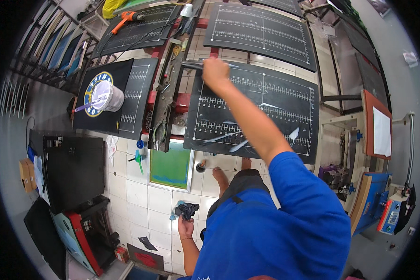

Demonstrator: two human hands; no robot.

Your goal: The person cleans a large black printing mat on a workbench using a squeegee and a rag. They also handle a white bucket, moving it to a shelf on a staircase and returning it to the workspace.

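Note:
My left hand (185, 227) is low over the tiled floor, its fingers closed on a crumpled black cloth (187, 210). A bit of light blue shows beside the cloth. My right arm reaches forward across a black printed board (254, 112) with white ruler marks. At the board's far left corner, my right hand (215, 73) is closed, next to a dark bar (192, 65). A thin pale blade-like strip shows just right of that hand; what the fingers hold is hidden. Several pale spatula-like tools (239, 145) lie along the board's near edge.
A white tub (108, 97) with a purple-handled tool stands on a black sheet at left. A metal rail (161, 98) holding loose tools runs between the boards. An orange heat gun (126, 21) lies at far left. A green-meshed frame (170, 164) rests on the floor.

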